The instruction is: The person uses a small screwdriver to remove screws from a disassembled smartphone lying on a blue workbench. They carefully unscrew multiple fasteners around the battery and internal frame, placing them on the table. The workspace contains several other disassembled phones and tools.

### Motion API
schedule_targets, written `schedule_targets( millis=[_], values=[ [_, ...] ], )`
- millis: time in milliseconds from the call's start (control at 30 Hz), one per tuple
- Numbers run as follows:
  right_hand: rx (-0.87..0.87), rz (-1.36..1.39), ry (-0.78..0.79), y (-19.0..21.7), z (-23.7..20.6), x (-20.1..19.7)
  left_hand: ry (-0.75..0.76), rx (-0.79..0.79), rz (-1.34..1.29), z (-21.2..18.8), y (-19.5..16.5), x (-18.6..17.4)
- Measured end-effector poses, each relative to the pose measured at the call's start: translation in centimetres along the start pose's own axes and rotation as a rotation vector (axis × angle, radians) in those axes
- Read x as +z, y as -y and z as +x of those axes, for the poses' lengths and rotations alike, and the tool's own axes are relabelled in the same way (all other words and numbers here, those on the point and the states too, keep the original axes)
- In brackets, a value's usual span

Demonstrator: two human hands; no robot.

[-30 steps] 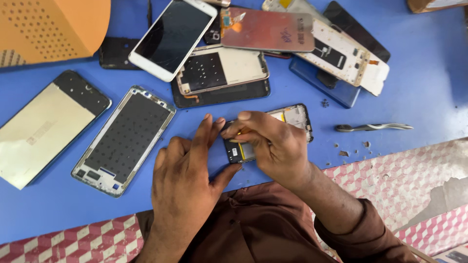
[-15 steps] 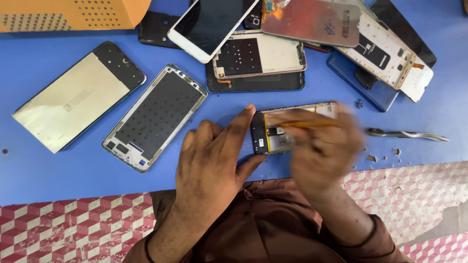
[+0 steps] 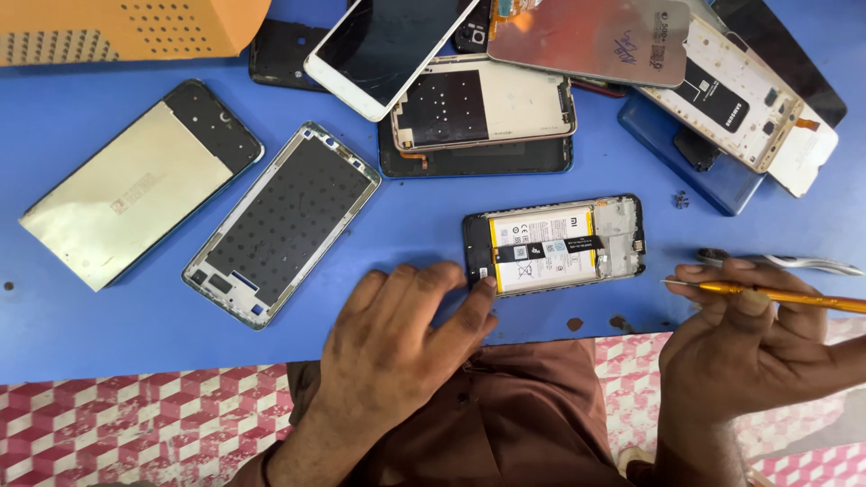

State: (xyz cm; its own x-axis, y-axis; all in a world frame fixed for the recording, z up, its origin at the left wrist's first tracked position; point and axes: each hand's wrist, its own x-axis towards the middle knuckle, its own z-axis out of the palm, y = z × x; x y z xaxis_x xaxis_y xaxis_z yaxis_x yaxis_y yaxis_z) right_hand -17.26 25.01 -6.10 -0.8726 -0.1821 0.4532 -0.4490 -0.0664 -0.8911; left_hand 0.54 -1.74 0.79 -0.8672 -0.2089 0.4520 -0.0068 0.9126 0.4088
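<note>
- The opened phone [image 3: 555,245] lies back-up on the blue table [image 3: 433,198], cover off, with its white and yellow battery [image 3: 541,248] exposed and a dark strap across it. This phone is the landmark for all places below.
- The left hand [image 3: 397,347] rests flat just below and left of the phone; one fingertip [image 3: 487,284] touches its lower left corner, pinning it. This hand grasps nothing.
- The right hand [image 3: 749,347] sits below and right of the phone, clear of it, closed on a slim orange tool [image 3: 767,293] pinched between thumb and fingers. The tip points at the phone's right end without reaching it.
- Step in hand, as judged: work on the open interior, with the tool drawn off.
- Any return of the tip calls for a low, level approach from the right while the left fingertip holds the corner.
- Metal tweezers [image 3: 780,261] lie just right of the phone, above the tool.
- Small loose bits [image 3: 681,200] lie near the phone's upper right; two more near its lower right.
- The table's near edge runs just below the phone.
- Stacked phone parts [image 3: 483,113] crowd the side above.
- A bare frame [image 3: 284,221] lies well to the left; open table lies between.
</note>
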Motion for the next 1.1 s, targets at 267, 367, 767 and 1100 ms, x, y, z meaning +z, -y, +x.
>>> schedule_targets(
  millis=[267, 367, 767, 1100],
  values=[
    [0.006, -0.082, 0.016, -1.4, -1.5, -0.3, 0.082, 0.011, 0.057, 0.3, 0.0, 0.2],
    [-0.01, -0.172, 0.039, -1.5, -2.0, -0.6, 0.099, -0.007, 0.063, 0.5, -0.1, 0.3],
    [0.049, -0.323, 0.207, 0.3, -0.3, 0.0, 0.134, -0.125, 0.036, 1.0, -0.3, 0.4],
    [0.179, -0.224, 0.325, 4.3, 1.4, 2.6, 0.121, -0.15, 0.012, 1.2, -0.3, -0.2]
  ],
)
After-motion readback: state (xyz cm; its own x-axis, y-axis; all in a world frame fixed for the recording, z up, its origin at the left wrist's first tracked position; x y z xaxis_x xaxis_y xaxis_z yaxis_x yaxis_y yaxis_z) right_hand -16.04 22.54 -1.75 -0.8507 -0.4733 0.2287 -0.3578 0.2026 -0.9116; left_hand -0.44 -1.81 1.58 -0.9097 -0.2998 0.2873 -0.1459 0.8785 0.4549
